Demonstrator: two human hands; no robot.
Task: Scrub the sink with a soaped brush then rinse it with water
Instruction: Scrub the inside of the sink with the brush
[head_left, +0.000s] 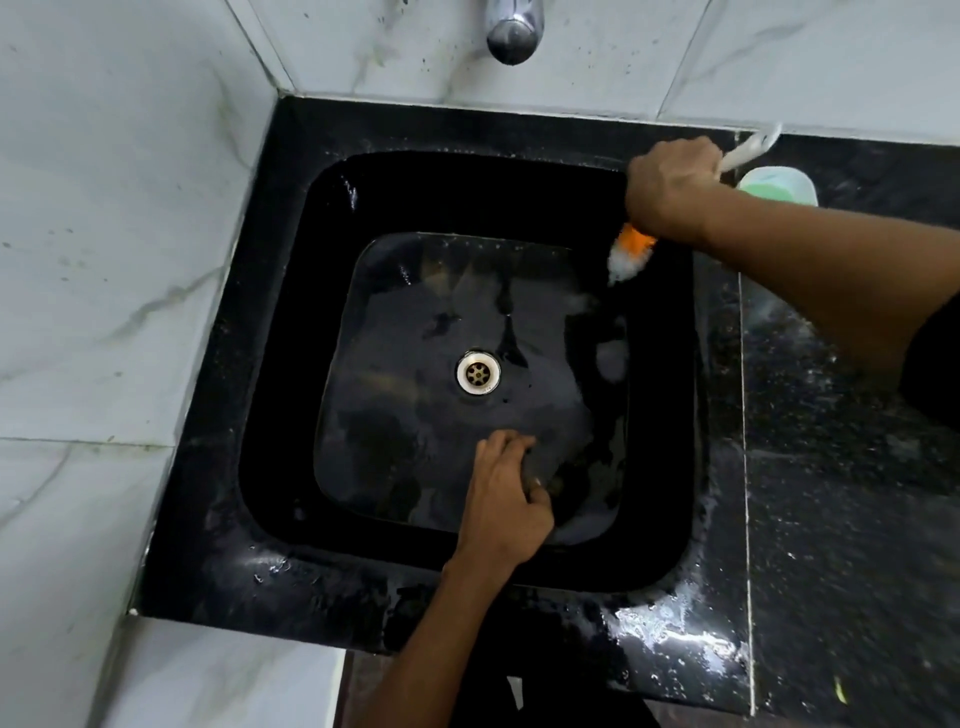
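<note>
A square black sink (291, 364) fills the middle, wet, with a white-rimmed drain (478, 373) at its bottom. My right hand (670, 189) grips a brush (631, 252) with an orange head and white soapy bristles, pressed against the sink's far right inner wall. The brush's white handle sticks out behind the hand. Pale soap streaks lie on the sink floor near the right wall. My left hand (506, 499) reaches into the sink, fingers curled on the floor near the front; I cannot tell whether it holds anything.
A chrome tap spout (514, 26) hangs over the back edge. A pale green soap dish (779, 184) sits on the wet black counter (831, 493) at the back right. White marble tile walls rise at the left and back.
</note>
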